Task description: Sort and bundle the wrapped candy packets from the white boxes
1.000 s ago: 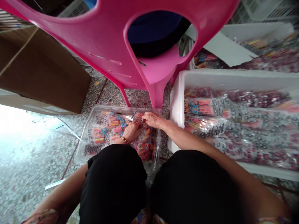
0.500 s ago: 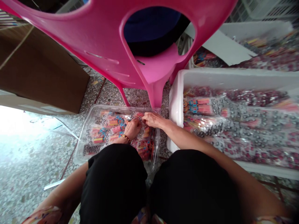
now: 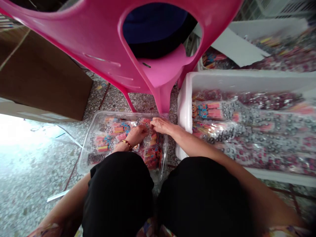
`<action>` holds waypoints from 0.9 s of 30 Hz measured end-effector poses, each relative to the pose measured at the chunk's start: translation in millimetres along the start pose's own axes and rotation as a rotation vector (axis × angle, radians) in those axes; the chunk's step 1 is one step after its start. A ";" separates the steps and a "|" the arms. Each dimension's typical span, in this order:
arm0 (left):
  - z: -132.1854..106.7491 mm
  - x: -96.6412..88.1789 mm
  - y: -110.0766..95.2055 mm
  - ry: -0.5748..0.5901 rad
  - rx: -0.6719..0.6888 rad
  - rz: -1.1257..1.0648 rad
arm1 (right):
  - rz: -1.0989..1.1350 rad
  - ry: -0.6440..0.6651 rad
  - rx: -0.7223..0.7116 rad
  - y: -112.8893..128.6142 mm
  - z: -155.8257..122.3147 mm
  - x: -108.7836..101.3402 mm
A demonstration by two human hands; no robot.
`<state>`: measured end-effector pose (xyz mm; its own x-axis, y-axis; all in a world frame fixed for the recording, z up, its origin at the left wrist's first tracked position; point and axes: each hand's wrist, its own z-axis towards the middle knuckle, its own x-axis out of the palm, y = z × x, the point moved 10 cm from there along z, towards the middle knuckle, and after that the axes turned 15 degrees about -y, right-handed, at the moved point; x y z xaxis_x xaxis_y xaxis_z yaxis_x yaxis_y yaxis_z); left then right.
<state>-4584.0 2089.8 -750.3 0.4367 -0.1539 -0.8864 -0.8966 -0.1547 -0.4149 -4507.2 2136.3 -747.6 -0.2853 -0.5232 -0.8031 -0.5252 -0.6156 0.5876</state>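
Note:
A shallow clear plastic tray [image 3: 85,149] lies on the floor before my knees. Rows of small clear packets [image 3: 103,140] fill much of it, with pink and yellow sticks, blue printing and dark ring shapes showing. My left hand [image 3: 138,134], a beaded bracelet at its wrist, is over the tray's middle with fingers curled together; its fingertips are hidden. Close by on the right, my right hand [image 3: 160,125] has its fingers bent in a pinch at the end of a pink packet [image 3: 145,121] near the far rim. A narrow gap separates the hands.
A pink plastic chair [image 3: 98,42] stands just beyond the tray, dark fabric showing through its back. On the right is a white foam box [image 3: 185,108] holding rows of similar packets, with another filled box [image 3: 271,29] behind. A cardboard box [image 3: 46,72] stands left.
My left hand has drawn slightly left and toward me, showing more of the packets between the hands. My right hand keeps its place. The whole view has shifted a little.

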 end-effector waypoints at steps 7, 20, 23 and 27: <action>1.7 -0.2 -2.3 0.001 -0.005 0.149 | 0.024 -0.062 -0.006 2.1 2.7 -6.4; -12.8 -22.0 13.2 -0.112 -0.203 -0.123 | -0.045 -0.064 -0.011 3.8 -0.1 -13.7; -28.5 -23.8 19.9 -0.041 -0.227 -0.088 | 0.012 -0.097 -0.035 9.1 2.5 -16.7; -39.7 -9.1 16.6 0.088 -0.223 -0.048 | 0.069 -0.027 -0.111 24.4 -1.4 -11.1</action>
<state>-4599.9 2049.9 -741.0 0.4921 -0.2238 -0.8413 -0.8405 -0.3736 -0.3923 -4515.8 2126.3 -724.2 -0.3403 -0.5514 -0.7617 -0.4118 -0.6408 0.6479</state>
